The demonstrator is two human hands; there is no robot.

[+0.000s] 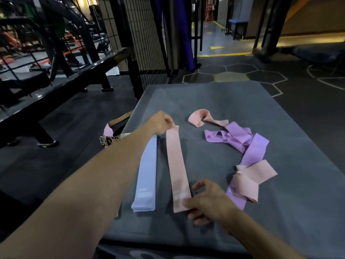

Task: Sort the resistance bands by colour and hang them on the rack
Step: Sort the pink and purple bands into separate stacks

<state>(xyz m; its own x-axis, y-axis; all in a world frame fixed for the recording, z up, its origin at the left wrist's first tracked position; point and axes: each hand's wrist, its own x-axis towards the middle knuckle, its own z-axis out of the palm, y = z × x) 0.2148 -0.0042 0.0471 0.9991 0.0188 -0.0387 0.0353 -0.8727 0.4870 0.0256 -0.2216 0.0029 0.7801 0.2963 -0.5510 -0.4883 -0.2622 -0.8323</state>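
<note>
The left hand (161,122) pinches the far end of a flat pink band (177,165). The right hand (207,200) pinches its near end. A blue band (146,176) lies just beside it on the grey surface (214,98).

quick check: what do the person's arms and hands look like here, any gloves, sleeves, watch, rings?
Both arms are bare for as far as the view shows them: no sleeves in view. The left hand and right hand wear no gloves. No watch, strap or wristband shows on either wrist. No ring stands out, though the fingers are slightly blurred, so a thin one can't be ruled out.
</note>
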